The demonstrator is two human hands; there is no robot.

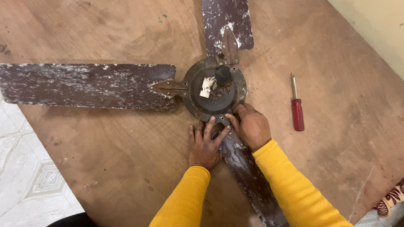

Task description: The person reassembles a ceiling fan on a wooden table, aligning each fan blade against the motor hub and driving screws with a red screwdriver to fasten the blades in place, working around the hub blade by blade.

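The near blade of the ceiling fan runs out at the bottom edge, and its bracket end is hidden under the left hand and right hand — whether the fingers pinch a screw there cannot be told. The far blade is cut off by the top edge, the left blade by the left edge. Both yellow sleeves leave at the bottom. At the right edge a patterned cloth shows only partly — its kind is unclear.
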